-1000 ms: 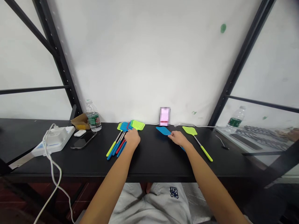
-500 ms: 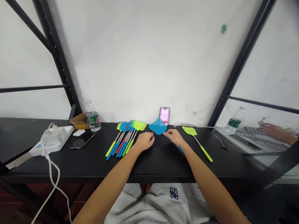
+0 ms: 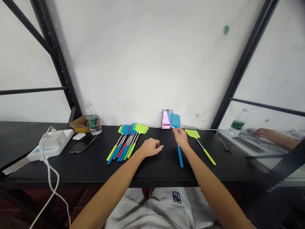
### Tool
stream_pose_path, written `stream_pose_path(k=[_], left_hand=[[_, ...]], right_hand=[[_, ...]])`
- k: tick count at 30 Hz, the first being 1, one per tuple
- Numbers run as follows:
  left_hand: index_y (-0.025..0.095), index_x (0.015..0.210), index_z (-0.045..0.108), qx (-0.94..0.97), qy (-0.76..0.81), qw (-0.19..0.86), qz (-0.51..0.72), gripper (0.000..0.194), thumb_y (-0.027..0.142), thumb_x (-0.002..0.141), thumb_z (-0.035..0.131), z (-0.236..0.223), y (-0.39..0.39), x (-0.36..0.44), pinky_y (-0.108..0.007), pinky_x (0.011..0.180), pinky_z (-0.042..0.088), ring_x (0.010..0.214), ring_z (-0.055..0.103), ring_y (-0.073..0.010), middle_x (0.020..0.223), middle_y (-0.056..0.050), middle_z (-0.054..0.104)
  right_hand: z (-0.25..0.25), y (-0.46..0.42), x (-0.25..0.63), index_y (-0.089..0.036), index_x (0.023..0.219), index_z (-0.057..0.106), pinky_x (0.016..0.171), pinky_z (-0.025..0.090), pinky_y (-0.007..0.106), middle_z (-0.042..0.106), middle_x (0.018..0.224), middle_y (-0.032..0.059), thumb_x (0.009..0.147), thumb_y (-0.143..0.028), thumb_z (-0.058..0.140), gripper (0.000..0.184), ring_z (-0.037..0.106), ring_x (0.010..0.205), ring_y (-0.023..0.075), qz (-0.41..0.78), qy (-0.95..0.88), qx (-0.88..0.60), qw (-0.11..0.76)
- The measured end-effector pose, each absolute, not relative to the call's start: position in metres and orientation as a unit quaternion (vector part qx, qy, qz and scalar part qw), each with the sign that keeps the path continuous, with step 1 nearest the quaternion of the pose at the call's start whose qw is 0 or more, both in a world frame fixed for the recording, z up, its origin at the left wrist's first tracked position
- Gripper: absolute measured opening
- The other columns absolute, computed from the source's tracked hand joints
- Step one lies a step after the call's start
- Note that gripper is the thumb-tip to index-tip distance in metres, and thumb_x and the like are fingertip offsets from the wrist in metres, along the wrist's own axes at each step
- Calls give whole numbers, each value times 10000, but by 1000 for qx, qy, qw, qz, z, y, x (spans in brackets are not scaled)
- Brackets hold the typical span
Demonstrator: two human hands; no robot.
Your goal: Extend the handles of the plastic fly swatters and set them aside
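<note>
My right hand (image 3: 180, 138) pinches a blue fly swatter (image 3: 175, 121) at the neck, just below its mesh head. The head stands raised in front of the phone, and the blue handle (image 3: 180, 157) points back toward me past my wrist. My left hand (image 3: 151, 147) is over the table with nothing in it, its fingers loosely curled and the thumb apart. Left of it, several fly swatters (image 3: 125, 147) in green, blue and red lie side by side, heads toward the wall. One yellow-green fly swatter (image 3: 201, 144) lies alone to the right of my right hand.
A phone (image 3: 166, 120) with a lit screen leans on the wall. At the left are a water bottle (image 3: 93, 119), a small cardboard box (image 3: 80, 124), a white case (image 3: 79, 136), a dark phone (image 3: 83, 144) and a power strip (image 3: 52, 144). A short black cable (image 3: 228, 150) lies right.
The blue swatter has turned and moved right, its head now raised and its handle showing. My right hand now grips its neck. My left hand has moved slightly right and its thumb has come apart.
</note>
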State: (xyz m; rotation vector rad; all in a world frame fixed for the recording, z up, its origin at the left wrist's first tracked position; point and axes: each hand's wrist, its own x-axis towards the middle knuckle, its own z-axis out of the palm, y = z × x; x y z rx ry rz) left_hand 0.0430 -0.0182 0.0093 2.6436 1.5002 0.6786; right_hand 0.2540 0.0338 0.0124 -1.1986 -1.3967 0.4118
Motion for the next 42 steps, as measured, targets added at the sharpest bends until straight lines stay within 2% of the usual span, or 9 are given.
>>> stream_pose_path(k=[6,13,23,33,38,42], left_hand=[[195,673,584,858,459,33,230,431,559,873,472,11,-24,47,-251,558,299,622,560,-142,661,-13,637],[191,681,577,871,436,29,227,447,579,871,465,11,-28,53,-250,565,306,627,566,-144,650,-13,628],[196,700,579,885,414,17,211,436,620,796,555,8,-35,68,-255,553,301,646,579,-150,685,-4,646],[206,716,589,878,432,21,203,290,472,828,560,5,-31,65,-257,587,351,695,604,-162,735,-4,664],[211,762,600,855,475,-13,208,250,423,866,516,2,-25,62,-283,639,398,781,615,-202,804,-38,653],[207,802,586,833,499,-33,236,178,357,868,518,2,-22,60,-286,666,414,820,600,-198,866,-49,617]], right_hand=[[10,36,254,-225,592,366,495,264,249,355,514,-61,818,-473,541,379,340,504,113,155,-564,-541,605],[8,35,248,-229,594,362,518,264,262,355,490,-64,838,-422,526,352,349,495,125,110,-551,-554,614],[12,26,237,-224,682,391,572,313,274,420,553,-53,880,-379,496,272,398,509,134,9,-499,-530,686],[16,19,234,-228,712,389,583,324,279,396,548,-59,891,-355,503,247,417,518,140,-59,-497,-511,698],[13,18,232,-225,698,415,603,342,284,485,587,-15,912,-384,469,272,468,554,158,-49,-523,-517,676],[10,17,231,-209,681,471,606,350,283,548,602,22,921,-421,448,321,487,565,164,-28,-552,-510,659]])
